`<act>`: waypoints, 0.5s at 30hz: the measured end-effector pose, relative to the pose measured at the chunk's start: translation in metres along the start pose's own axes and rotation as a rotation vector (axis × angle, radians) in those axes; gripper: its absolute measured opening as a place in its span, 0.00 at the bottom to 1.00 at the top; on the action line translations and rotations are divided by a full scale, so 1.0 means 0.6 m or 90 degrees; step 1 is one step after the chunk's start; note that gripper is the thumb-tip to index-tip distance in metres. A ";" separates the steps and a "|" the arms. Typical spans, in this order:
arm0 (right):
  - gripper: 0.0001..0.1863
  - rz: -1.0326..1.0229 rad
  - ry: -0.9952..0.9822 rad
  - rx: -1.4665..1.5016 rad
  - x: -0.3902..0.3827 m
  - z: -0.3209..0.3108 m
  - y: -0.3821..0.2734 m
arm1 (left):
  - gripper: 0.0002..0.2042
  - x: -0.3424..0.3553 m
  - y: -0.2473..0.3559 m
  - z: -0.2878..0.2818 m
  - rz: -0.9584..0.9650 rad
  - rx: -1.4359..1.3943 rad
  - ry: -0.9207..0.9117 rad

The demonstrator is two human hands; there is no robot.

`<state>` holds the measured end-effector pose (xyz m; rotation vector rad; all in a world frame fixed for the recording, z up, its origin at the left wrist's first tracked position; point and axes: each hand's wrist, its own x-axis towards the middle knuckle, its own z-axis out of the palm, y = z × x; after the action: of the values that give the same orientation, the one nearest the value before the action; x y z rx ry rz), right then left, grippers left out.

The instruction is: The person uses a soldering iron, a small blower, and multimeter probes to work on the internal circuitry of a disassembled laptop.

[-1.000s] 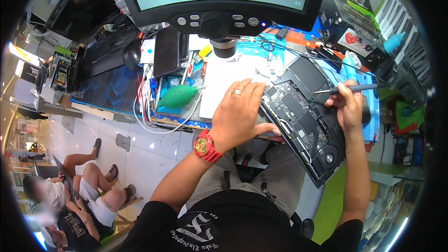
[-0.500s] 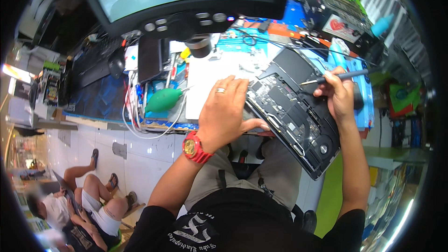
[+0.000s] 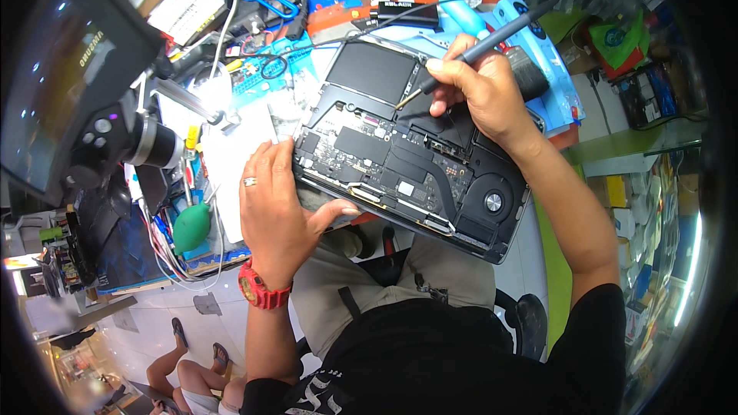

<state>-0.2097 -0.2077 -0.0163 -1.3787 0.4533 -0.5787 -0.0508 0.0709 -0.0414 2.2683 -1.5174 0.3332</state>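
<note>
Above tiled flooring (image 3: pixel 150 342), our right hand (image 3: pixel 486 92) is pinching a slim tool (image 3: pixel 496 40) over an opened laptop (image 3: pixel 363 146) (left hand (image 3: pixel 277 204): fingers together, thumb spread), ideally steering lightly.

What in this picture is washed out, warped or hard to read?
Head view: the white mat is nearly washed out by bright light; head view: the bright strip at far right bows, and the picture's edges fall to black; head view: the open laptop reads clearly, but its finest detail doesn't.
</note>
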 end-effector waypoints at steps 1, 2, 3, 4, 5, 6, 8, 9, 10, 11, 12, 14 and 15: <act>0.12 0.002 -0.004 0.000 0.000 0.001 0.002 | 0.55 0.000 0.000 0.000 -0.003 0.000 -0.002; 0.12 0.003 -0.009 -0.001 -0.002 0.003 0.003 | 0.55 -0.001 0.000 0.000 -0.001 0.001 -0.003; 0.12 0.000 -0.015 -0.008 -0.004 0.006 0.002 | 0.55 -0.003 -0.001 0.002 0.002 0.003 -0.004; 0.12 -0.006 -0.020 -0.021 -0.004 0.008 0.002 | 0.55 -0.002 -0.002 0.002 0.006 0.005 -0.002; 0.12 -0.012 -0.025 -0.035 -0.005 0.009 0.003 | 0.55 -0.003 -0.002 0.003 0.004 0.002 -0.002; 0.12 -0.017 -0.030 -0.048 -0.006 0.009 0.005 | 0.56 -0.003 -0.002 0.005 0.003 0.001 -0.005; 0.12 -0.032 -0.048 -0.056 -0.005 0.009 0.008 | 0.56 -0.002 -0.002 0.005 0.000 0.005 -0.007; 0.13 -0.036 -0.054 -0.061 -0.005 0.010 0.010 | 0.56 -0.002 -0.002 0.005 0.000 0.007 -0.006; 0.13 -0.042 -0.061 -0.069 -0.004 0.010 0.009 | 0.56 -0.001 -0.001 0.004 0.000 0.010 -0.003; 0.13 -0.046 -0.066 -0.082 -0.005 0.010 0.008 | 0.56 -0.001 -0.001 0.003 0.000 0.012 0.000; 0.13 -0.045 -0.066 -0.082 -0.005 0.010 0.009 | 0.56 -0.001 -0.002 0.004 0.003 0.013 -0.001; 0.13 -0.045 -0.066 -0.083 -0.004 0.009 0.011 | 0.56 -0.002 -0.004 0.005 0.007 0.015 -0.002; 0.13 -0.050 -0.067 -0.091 -0.004 0.010 0.012 | 0.57 -0.003 -0.006 0.006 0.005 0.016 -0.005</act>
<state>-0.2071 -0.2011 -0.0228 -1.5612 0.3627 -0.5425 -0.0483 0.0719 -0.0461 2.2866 -1.5348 0.3475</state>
